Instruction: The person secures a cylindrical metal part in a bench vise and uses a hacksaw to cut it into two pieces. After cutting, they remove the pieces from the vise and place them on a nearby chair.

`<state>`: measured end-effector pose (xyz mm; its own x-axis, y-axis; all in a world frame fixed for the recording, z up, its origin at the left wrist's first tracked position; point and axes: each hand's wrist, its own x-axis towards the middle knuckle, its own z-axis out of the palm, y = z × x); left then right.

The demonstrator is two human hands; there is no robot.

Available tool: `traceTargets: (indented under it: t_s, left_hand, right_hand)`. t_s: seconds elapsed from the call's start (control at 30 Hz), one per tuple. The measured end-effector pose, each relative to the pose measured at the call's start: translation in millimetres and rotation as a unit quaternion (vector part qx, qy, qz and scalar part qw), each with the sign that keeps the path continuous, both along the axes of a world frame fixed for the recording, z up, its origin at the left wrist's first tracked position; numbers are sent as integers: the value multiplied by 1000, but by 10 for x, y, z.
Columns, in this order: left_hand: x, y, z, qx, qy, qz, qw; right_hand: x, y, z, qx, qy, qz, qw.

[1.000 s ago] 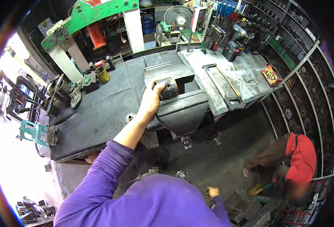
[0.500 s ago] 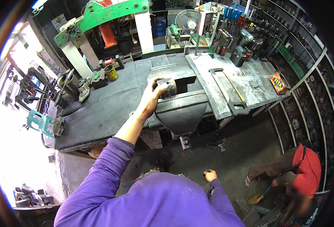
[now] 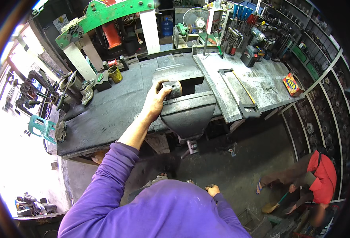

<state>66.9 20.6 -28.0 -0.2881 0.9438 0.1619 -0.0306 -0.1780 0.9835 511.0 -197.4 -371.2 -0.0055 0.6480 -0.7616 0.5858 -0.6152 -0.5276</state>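
Left hand (image 3: 154, 102): your fingers were wrapped around the left end of the metal cylinder, grasping it.
Metal cylinder (image 3: 175, 89): it stuck out to the right of those fingers, at the left end of the gap in the vise (image 3: 188, 113).
Cylinder's feel: the dark, scuffed body looked stiff and fairly heavy, unlikely to dent under a squeeze; any grease would have made its round side slippery.
Cylinder's best hold: the curved outer side suited thumb and fingers together, with the tips clear of the vise gap.
Right hand (image 3: 212, 190): it was well apart from your left fingers, nearer your body, loosely curled; whether it gripped anything, I could not tell.
Counter (image 3: 107, 105): it spread to the left of your left fingers and beyond them.
Hacksaw (image 3: 249, 111): it lay to the right of your left fingers, well apart.
Hidden cylinder parts: your fingers covered the left end, and its underside was out of sight; whether the vise pinched it could not be made out.
Hidden right palm: your purple sleeve (image 3: 226, 210) and the hand's small, turned-away view left it unclear.
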Motion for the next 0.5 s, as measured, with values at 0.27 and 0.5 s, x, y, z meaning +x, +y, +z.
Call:
traceTargets:
  t_s: [0.27,0.5]
  left_hand:
    - [-13,5,26,21,-12,16,1000]
    - [-3,-44,9,25,-60,-59,996]
  right_hand:
    - [-116,173,-186,-1,20,-42,999]
    - [-531,241,-284,16,33,17,999]
